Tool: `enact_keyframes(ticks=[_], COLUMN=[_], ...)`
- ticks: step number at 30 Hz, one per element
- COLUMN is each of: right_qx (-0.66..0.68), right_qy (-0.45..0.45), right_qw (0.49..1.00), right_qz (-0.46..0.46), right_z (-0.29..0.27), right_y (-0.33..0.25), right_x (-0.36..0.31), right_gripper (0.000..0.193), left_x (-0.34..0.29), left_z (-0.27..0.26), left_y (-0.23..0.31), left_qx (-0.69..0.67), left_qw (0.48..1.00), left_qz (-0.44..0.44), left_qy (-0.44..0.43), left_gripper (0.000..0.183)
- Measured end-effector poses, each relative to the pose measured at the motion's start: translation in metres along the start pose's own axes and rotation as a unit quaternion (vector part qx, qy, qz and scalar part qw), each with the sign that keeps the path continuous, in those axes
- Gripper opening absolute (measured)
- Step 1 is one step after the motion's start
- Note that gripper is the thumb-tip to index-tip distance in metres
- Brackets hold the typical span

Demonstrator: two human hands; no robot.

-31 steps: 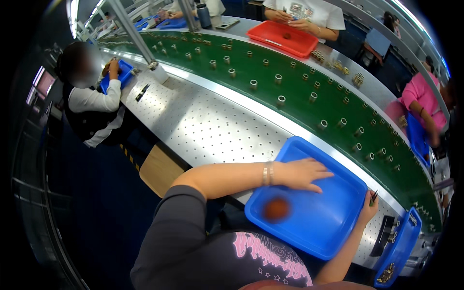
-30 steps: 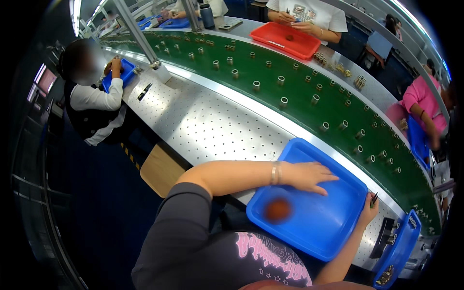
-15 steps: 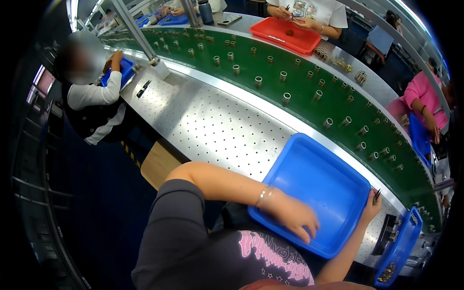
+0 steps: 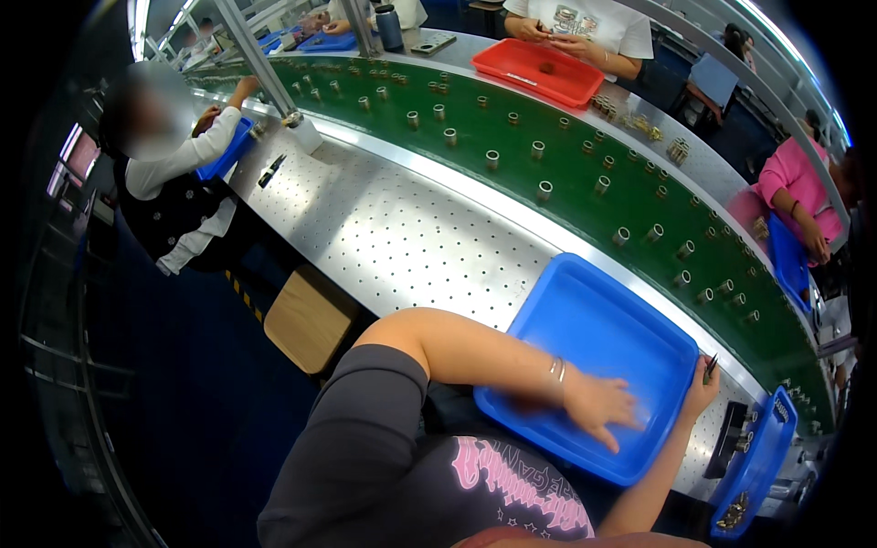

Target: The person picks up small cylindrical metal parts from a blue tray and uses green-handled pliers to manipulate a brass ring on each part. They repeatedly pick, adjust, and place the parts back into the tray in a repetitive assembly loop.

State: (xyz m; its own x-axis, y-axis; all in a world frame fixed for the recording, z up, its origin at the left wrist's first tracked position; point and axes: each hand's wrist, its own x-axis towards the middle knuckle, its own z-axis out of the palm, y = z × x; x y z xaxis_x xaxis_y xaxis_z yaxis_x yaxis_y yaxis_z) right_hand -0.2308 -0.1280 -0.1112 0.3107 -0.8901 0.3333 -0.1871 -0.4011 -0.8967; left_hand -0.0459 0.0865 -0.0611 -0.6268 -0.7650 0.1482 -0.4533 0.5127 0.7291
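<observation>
A big blue tray [image 4: 598, 315] rests at the near edge of the perforated metal table [image 4: 411, 237]. My left hand [image 4: 603, 406] lies inside it near the front rim, blurred by motion, fingers spread and palm down on the tray floor. I see nothing in its grasp. A bracelet circles that wrist. My right hand [image 4: 702, 385] sits at the tray's right corner, closed around a small dark tool [image 4: 711, 365] that sticks up from the fingers.
A green conveyor belt [image 4: 566, 151] carrying several small metal cylinders curves behind the table. A smaller blue bin [image 4: 751, 457] stands at the right, a red tray [image 4: 539, 68] across the belt. Co-workers sit at the left [image 4: 174, 173], far side [image 4: 585, 23] and right [image 4: 795, 192]. A wooden stool [image 4: 306, 320] stands below.
My left hand has slid from the tray's far middle back toward the near rim, passing over a small brown round thing that no longer shows. The right hand stayed put.
</observation>
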Motion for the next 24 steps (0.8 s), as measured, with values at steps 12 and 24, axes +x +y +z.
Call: enact_keyframes(ticks=[12, 24], right_qx=[-0.015, -0.009], right_qy=[-0.013, -0.014], right_qw=[1.0, 1.0], right_qz=[0.003, 0.001], right_z=[0.002, 0.003], right_y=[-0.016, -0.013], right_x=[-0.004, -0.002], right_gripper=[0.016, 0.016], left_x=[-0.103, -0.109], left_z=[-0.001, -0.033], left_y=[0.037, 0.012], left_qx=[0.077, 0.325], left_qw=[0.996, 0.917], left_qz=[-0.039, -0.074], left_qy=[0.029, 0.221], left_gripper=[0.038, 0.026])
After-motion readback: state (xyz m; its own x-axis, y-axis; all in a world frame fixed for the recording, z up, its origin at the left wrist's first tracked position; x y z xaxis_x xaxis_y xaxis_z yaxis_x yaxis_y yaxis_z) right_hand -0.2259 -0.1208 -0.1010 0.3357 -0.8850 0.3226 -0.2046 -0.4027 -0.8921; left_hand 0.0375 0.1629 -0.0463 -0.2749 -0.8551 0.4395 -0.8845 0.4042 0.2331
